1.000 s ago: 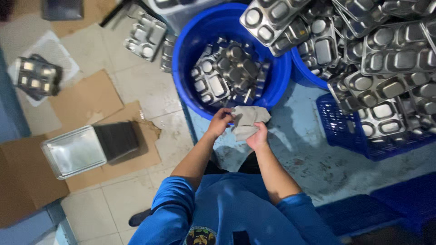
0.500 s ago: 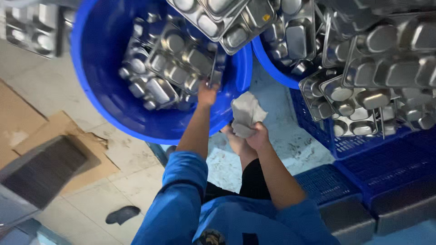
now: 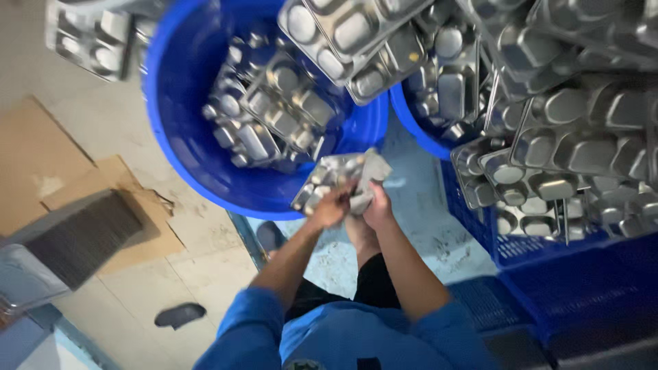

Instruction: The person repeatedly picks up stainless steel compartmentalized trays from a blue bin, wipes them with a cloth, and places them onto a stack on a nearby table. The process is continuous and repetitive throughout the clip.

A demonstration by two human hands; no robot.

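Holding a steel compartment tray (image 3: pixel 323 181) by its near edge, my left hand (image 3: pixel 332 207) keeps it tilted; just beside it my right hand (image 3: pixel 376 205) presses a grey cloth (image 3: pixel 370 175) on it. Beyond the grip I see the blue tub (image 3: pixel 179 137) with more trays (image 3: pixel 274 116).

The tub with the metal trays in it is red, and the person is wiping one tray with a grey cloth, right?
Not quite: the tub is blue, not red, as the head view shows. The rest holds: the left hand grips a metal tray while the right hand presses a grey cloth on it.
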